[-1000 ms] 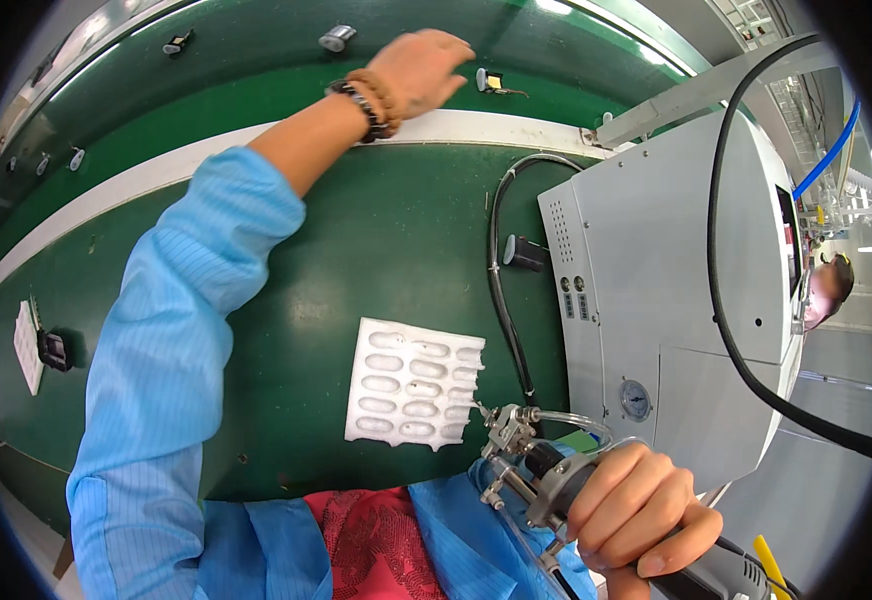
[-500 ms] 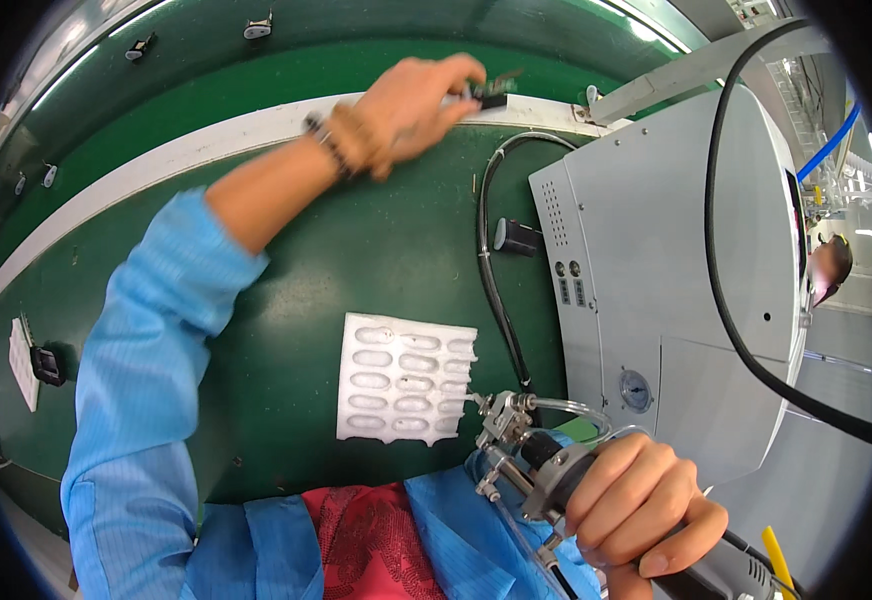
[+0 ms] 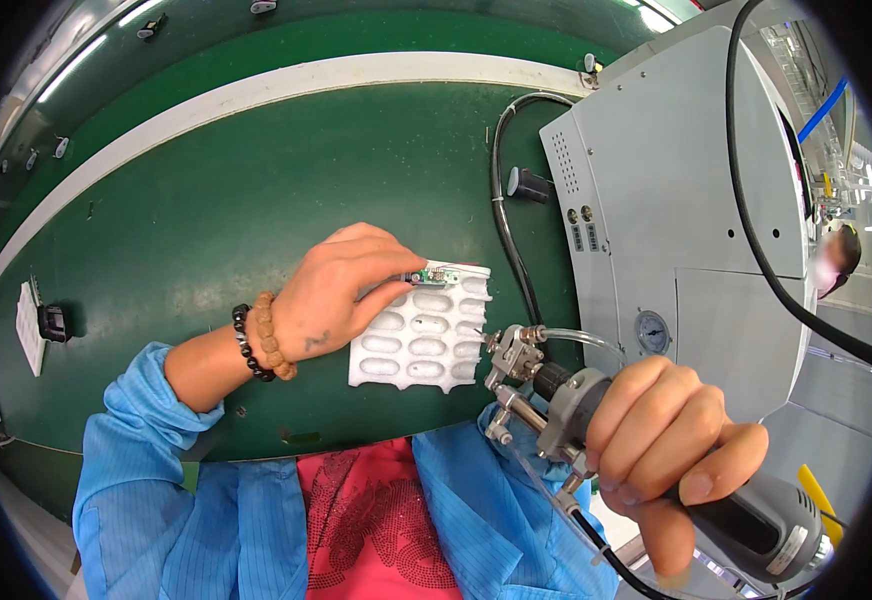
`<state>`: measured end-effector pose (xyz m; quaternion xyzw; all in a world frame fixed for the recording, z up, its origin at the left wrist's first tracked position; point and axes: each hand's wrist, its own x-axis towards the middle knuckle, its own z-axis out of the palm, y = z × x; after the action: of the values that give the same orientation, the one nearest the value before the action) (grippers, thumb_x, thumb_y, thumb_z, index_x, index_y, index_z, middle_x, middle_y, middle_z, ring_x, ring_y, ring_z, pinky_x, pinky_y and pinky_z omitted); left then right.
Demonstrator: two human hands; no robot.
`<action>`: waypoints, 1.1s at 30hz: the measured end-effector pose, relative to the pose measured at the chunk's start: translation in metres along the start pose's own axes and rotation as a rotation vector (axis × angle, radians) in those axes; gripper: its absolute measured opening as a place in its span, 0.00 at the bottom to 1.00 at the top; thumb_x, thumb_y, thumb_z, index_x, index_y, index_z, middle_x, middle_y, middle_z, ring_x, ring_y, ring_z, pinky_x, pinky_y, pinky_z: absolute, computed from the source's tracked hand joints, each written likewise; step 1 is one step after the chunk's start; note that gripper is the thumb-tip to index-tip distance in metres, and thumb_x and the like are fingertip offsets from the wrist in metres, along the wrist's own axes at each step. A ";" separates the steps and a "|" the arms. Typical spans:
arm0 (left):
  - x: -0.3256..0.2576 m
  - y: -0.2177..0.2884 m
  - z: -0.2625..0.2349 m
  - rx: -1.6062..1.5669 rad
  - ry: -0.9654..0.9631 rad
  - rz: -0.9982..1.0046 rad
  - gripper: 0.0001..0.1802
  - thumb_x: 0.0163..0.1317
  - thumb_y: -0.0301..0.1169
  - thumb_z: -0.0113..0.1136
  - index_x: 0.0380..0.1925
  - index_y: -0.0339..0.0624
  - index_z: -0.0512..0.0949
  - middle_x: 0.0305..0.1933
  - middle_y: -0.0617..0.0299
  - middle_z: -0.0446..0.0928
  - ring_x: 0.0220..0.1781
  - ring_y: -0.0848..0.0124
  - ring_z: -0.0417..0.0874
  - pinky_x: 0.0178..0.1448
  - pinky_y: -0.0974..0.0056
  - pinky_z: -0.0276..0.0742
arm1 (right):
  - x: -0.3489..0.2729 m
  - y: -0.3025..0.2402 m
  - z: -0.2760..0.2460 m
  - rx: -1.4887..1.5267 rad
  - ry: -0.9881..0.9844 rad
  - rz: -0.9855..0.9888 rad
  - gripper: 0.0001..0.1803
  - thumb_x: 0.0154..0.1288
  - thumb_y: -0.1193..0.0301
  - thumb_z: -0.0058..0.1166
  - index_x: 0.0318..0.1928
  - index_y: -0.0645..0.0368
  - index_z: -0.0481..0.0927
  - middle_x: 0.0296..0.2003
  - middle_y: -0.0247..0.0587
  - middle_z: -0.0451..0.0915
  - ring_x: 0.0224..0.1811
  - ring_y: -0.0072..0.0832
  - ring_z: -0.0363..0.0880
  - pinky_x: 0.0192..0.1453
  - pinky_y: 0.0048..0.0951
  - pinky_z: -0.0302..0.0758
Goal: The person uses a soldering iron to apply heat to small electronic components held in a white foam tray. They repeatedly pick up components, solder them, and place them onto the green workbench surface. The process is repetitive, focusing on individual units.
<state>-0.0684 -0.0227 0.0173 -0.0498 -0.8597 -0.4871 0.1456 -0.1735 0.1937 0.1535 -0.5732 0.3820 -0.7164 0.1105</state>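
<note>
Between the fingertips of my left hand (image 3: 351, 280), closed in a pinch, is a small green circuit board (image 3: 435, 277). It sits at the far edge of a white foam tray (image 3: 368, 372) with rows of oval hollows; whether it rests on the tray I cannot tell. My right hand (image 3: 666, 430) is wrapped round a dark electric screwdriver (image 3: 756, 520) with a metal head and clear tubes. Its tip points left, close to the tray's right edge.
To the right stands a large grey machine (image 3: 696, 190) with a round gauge. A black hose (image 3: 504, 215) curves beside it, near a small black part (image 3: 529, 185). Another white tray (image 3: 30, 330) and a black part (image 3: 53, 323) lie far left. A white ledge (image 3: 286, 80) borders the green table.
My left hand has come back from the far ledge toward me, bringing the circuit board over the foam tray. The screwdriver stays in my right hand near the tray.
</note>
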 end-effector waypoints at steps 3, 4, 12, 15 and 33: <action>-0.007 -0.005 0.006 0.009 0.021 0.002 0.15 0.55 0.24 0.68 0.44 0.35 0.83 0.43 0.52 0.84 0.49 0.55 0.83 0.53 0.56 0.77 | 0.004 0.006 0.004 -0.027 0.019 -0.011 0.24 0.62 0.55 0.67 0.42 0.55 0.68 0.21 0.32 0.75 0.18 0.20 0.76 0.21 0.20 0.76; -0.008 -0.005 0.006 0.005 0.024 0.007 0.15 0.55 0.24 0.69 0.44 0.36 0.83 0.43 0.52 0.84 0.49 0.55 0.83 0.54 0.56 0.77 | 0.006 0.008 0.005 -0.031 0.023 -0.006 0.24 0.62 0.55 0.67 0.42 0.55 0.67 0.21 0.31 0.75 0.18 0.20 0.76 0.21 0.20 0.75; -0.019 -0.001 0.022 -0.008 0.094 -0.012 0.17 0.52 0.27 0.72 0.44 0.39 0.83 0.45 0.55 0.84 0.52 0.56 0.82 0.57 0.54 0.75 | 0.012 0.019 0.023 0.028 0.131 0.045 0.21 0.59 0.65 0.72 0.37 0.59 0.69 0.22 0.36 0.75 0.17 0.25 0.75 0.21 0.25 0.72; -0.021 -0.006 0.025 0.018 0.130 0.037 0.17 0.52 0.27 0.72 0.43 0.39 0.83 0.45 0.56 0.84 0.51 0.56 0.82 0.57 0.54 0.75 | 0.012 0.022 0.024 0.042 0.129 0.052 0.20 0.60 0.67 0.71 0.37 0.59 0.69 0.22 0.36 0.75 0.17 0.25 0.75 0.21 0.25 0.72; -0.023 -0.002 0.018 -0.096 0.093 0.022 0.18 0.47 0.23 0.72 0.42 0.39 0.83 0.46 0.58 0.82 0.51 0.57 0.80 0.55 0.55 0.73 | 0.029 0.044 0.032 -0.060 0.026 0.119 0.27 0.62 0.49 0.65 0.45 0.54 0.68 0.21 0.28 0.74 0.19 0.18 0.75 0.22 0.18 0.74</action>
<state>-0.0508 -0.0076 0.0001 -0.0434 -0.8271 -0.5278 0.1881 -0.1661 0.1331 0.1464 -0.5432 0.4382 -0.7042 0.1305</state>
